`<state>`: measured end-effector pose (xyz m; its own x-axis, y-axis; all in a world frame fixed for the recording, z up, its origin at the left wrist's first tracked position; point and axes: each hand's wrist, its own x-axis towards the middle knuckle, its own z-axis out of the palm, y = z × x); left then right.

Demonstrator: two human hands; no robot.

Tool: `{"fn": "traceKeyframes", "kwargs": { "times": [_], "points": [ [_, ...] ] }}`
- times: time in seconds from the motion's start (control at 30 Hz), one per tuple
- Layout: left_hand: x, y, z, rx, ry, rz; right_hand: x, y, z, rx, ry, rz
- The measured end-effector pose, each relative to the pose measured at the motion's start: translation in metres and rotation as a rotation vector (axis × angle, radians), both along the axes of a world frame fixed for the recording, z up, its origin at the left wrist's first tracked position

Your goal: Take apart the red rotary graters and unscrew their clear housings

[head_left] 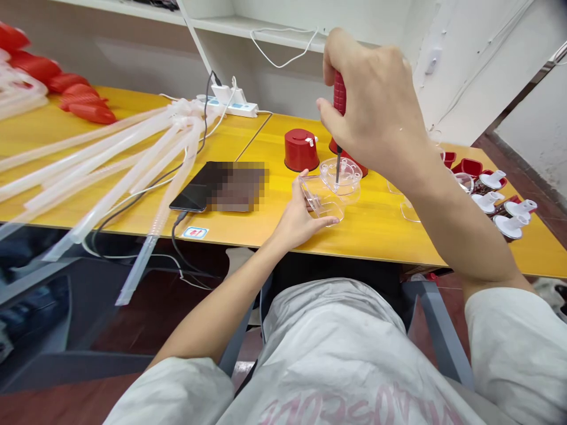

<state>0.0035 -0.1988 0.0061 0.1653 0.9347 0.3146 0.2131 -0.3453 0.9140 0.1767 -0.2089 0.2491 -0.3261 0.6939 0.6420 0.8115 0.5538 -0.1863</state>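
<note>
My right hand [376,112] is closed round a red-handled screwdriver [339,97], held upright with its tip down on a clear plastic part [339,180] on the yellow table [381,230]. My left hand [299,218] grips the near left edge of that clear part, thumb and fingers pinching it. Just behind the part stands a red cup-shaped piece [301,149], and a second red piece [354,162] sits partly hidden behind the screwdriver.
A phone [199,186] lies left of the part with a cable running off it. Several long translucent tubes [133,153] fan across the left table. A white power strip [233,103] sits at the back. White and red small parts [500,198] are at right.
</note>
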Motion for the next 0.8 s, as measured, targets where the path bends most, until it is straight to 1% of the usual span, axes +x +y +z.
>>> {"fn": "traceKeyframes", "kwargs": {
  "times": [0.1,0.17,0.2,0.3,0.4,0.47,0.53,0.63,0.67,0.73,0.77,0.8],
  "points": [
    [0.0,0.0,0.0,-0.028,0.024,0.043,-0.001,-0.01,0.005,-0.018,-0.09,-0.077],
    [0.0,0.0,-0.001,-0.031,0.032,0.05,0.002,-0.015,0.008,-0.048,-0.133,-0.083],
    [0.0,0.001,-0.002,-0.023,0.033,0.05,0.003,-0.017,0.009,-0.059,-0.148,-0.048],
    [0.0,0.001,-0.003,0.021,0.042,0.054,0.01,-0.015,0.01,-0.054,-0.162,0.126],
    [0.0,0.0,-0.001,0.032,0.075,0.064,0.017,-0.008,0.008,-0.049,-0.117,0.262],
    [-0.003,0.0,0.001,0.009,0.039,0.011,0.021,-0.003,0.008,-0.066,-0.085,0.347],
    [-0.007,0.002,0.002,-0.028,-0.038,-0.098,0.027,0.001,0.009,-0.124,-0.066,0.431],
    [-0.014,0.006,0.002,-0.056,-0.101,-0.249,0.037,0.007,0.014,-0.28,-0.02,0.559],
    [-0.015,0.007,0.002,-0.045,-0.106,-0.267,0.04,0.01,0.017,-0.334,0.014,0.612],
    [-0.016,0.007,0.002,-0.018,-0.103,-0.254,0.044,0.014,0.02,-0.447,0.065,0.719],
    [-0.015,0.006,0.002,-0.014,-0.097,-0.238,0.044,0.017,0.021,-0.474,0.073,0.745],
    [-0.015,0.005,0.002,-0.018,-0.09,-0.221,0.043,0.019,0.022,-0.462,0.072,0.736]
  ]
}}
